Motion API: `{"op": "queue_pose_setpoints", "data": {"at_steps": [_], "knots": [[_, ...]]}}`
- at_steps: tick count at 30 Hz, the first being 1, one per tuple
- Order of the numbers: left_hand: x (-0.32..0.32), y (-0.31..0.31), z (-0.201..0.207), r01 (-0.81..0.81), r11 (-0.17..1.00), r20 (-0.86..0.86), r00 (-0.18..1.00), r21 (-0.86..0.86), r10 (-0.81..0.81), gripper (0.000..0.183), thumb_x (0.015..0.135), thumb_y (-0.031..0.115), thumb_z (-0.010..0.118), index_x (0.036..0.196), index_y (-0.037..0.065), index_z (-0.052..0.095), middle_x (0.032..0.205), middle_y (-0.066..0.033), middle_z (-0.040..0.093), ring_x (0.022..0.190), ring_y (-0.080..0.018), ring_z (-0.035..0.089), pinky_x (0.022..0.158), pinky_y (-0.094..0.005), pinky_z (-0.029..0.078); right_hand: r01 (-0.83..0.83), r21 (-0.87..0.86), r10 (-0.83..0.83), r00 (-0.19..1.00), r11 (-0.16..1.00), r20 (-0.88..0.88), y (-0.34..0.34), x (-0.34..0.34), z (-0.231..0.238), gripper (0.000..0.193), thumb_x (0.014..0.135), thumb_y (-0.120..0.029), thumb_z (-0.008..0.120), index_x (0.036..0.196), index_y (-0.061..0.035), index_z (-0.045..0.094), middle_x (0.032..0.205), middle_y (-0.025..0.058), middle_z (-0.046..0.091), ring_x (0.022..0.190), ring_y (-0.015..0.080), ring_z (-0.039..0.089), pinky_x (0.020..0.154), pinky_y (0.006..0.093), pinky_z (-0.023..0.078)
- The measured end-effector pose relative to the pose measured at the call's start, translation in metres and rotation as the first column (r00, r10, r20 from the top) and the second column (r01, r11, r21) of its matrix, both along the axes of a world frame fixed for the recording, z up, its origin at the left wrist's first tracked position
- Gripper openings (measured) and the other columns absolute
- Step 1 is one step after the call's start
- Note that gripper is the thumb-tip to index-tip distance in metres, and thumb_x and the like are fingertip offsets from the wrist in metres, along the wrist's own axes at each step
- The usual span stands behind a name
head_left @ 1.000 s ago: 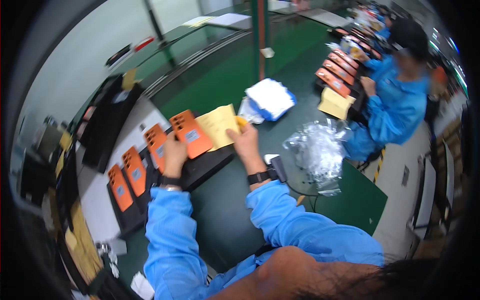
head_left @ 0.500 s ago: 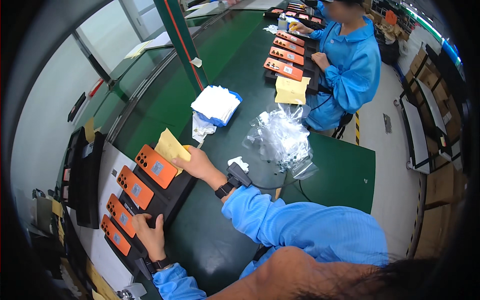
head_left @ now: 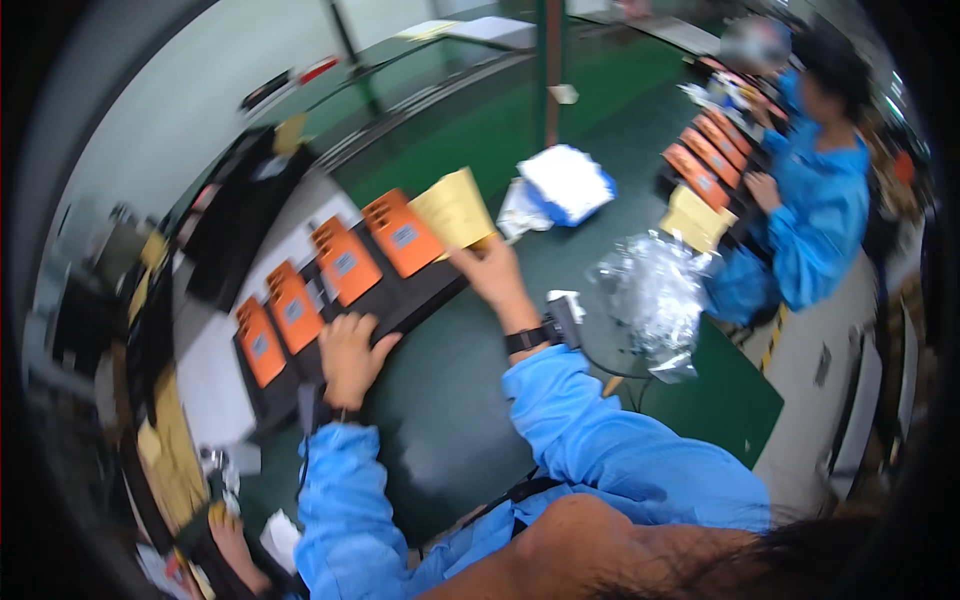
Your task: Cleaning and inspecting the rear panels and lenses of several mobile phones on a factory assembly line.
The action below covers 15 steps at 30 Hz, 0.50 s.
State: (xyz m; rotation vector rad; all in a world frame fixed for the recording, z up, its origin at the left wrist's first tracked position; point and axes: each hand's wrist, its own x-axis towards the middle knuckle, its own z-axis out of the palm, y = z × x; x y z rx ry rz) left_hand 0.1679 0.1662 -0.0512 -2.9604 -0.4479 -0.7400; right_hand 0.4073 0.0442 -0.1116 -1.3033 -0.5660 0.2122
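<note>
Four orange phone-shaped pieces, each with round camera holes and a square label, stand in a row on a black tray (head_left: pixel 420 308); one orange phone (head_left: pixel 402 235) is nearest my right hand. My left hand (head_left: pixel 350 355) rests at the tray's near edge, fingers and thumb apart, beside another orange phone (head_left: pixel 345 262). It holds nothing that I can see. At the tray's right end, my right hand (head_left: pixel 492 275) has its fingers closed at the lower corner of a sheet of yellow paper (head_left: pixel 452 208). Its fingertips are partly blurred.
A stack of white wipes (head_left: pixel 568 182) in a blue container lies beyond my right hand. Clear plastic bags (head_left: pixel 655 300) are heaped to its right. A co-worker (head_left: pixel 815 200) handles similar phones far right. Another person's hand (head_left: pixel 235 550) shows at lower left.
The view has swung left, so the bench appears shifted right. My left hand's fingers have straightened and spread at the tray edge. My right hand stays at the yellow paper.
</note>
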Motion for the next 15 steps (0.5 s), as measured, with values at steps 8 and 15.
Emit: {"op": "queue_pose_setpoints", "data": {"at_steps": [8,15], "knots": [[-0.029,-0.047,-0.003,-0.019,0.998,-0.028,0.999,-0.059,0.018,0.037,0.077,0.044,0.077,0.086,0.010,0.064,0.083,-0.0068,0.055,0.085,-0.0270,0.054,0.077,-0.0396,0.037,0.361,0.061,-0.356,0.931,0.931,-0.083,-0.010,0.003,0.010,0.051,0.092,-0.024,0.073,0.125,0.0097,0.055,0.111,0.0133,0.066,0.096,0.0165,0.062,0.086,0.0304,0.051],[0.001,0.003,-0.004,0.039,0.999,0.136,0.990,-0.009,-0.037,0.032,0.077,0.031,0.079,0.088,0.005,0.064,0.089,-0.0091,0.054,0.090,-0.0286,0.052,0.082,-0.0414,0.042,0.395,0.132,-0.383,0.918,0.909,-0.107,-0.008,0.006,0.021,0.053,0.097,-0.026,0.068,0.130,0.0107,0.050,0.107,0.0110,0.064,0.089,0.0114,0.061,0.076,0.0250,0.049]]}}
